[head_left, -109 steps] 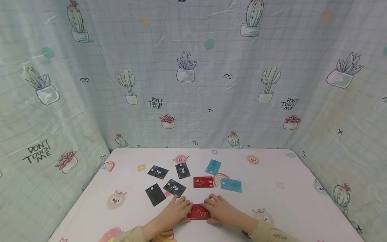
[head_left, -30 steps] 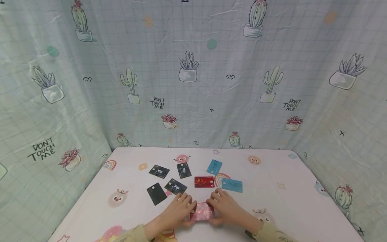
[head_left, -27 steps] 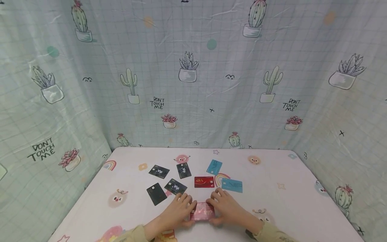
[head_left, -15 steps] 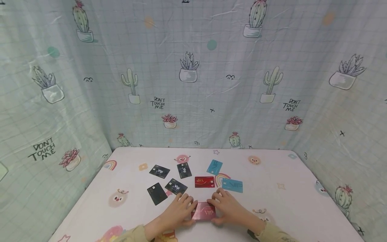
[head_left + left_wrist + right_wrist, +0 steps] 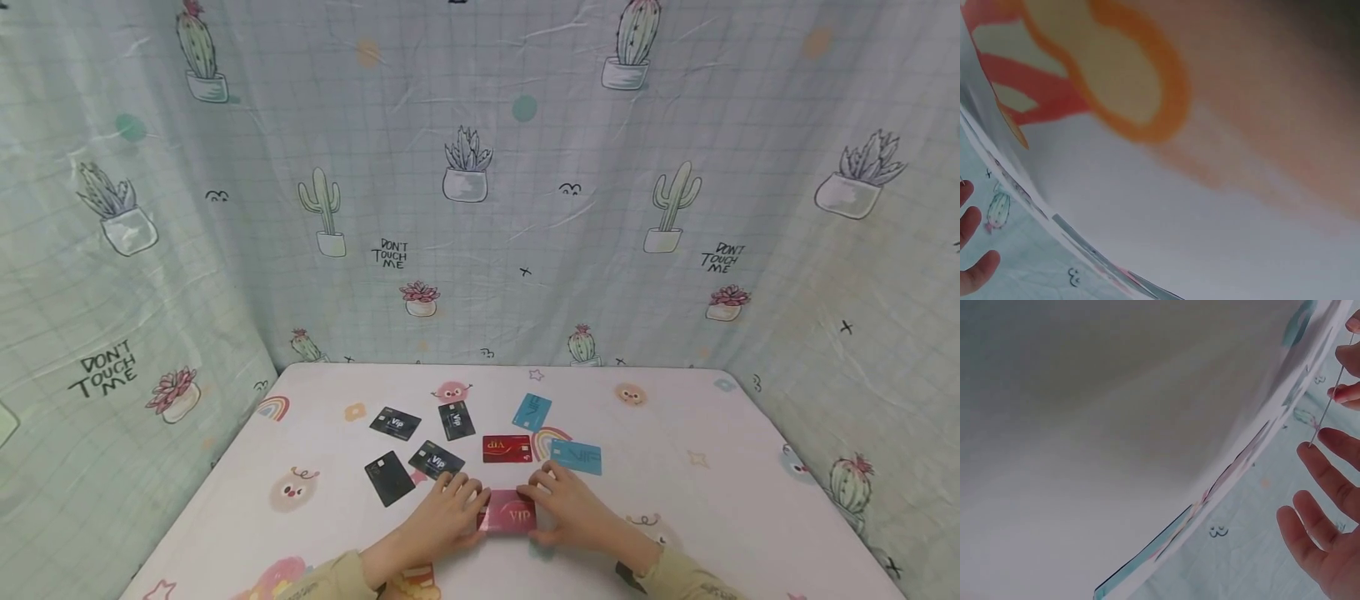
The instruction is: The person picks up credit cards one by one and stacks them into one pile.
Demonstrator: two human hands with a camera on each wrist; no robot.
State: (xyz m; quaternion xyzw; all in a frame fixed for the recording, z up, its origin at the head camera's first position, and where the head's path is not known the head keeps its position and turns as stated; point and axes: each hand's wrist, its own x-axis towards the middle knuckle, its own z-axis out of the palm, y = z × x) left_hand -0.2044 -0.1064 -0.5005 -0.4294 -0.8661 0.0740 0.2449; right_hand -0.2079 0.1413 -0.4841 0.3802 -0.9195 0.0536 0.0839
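Note:
In the head view, a red VIP card (image 5: 507, 513) is held by its two short ends near the front of the table. My left hand (image 5: 448, 515) pinches its left end between fingers and thumb, and my right hand (image 5: 576, 510) pinches the right end. Light glares off the card and makes it look pinkish. Seen edge-on in the right wrist view, the card (image 5: 1334, 389) is a thin line between fingertips (image 5: 1310, 453) of both hands. Only a few left fingers (image 5: 972, 228) show at the edge of the left wrist view. Just beyond the hands lies another red VIP card (image 5: 506, 448).
Several black cards lie behind and left of the hands, including a plain one (image 5: 389, 478) and a Vip one (image 5: 437, 460). Two blue cards (image 5: 576, 457) lie to the right. A dark object (image 5: 628, 576) is partly under the right forearm. A cactus-print curtain (image 5: 480, 250) surrounds the table (image 5: 735, 533).
Both hands keep hold of the red card throughout. It has shifted slightly away and to the right, and has gone from deep red to pinkish with glare. The other cards stay where they were.

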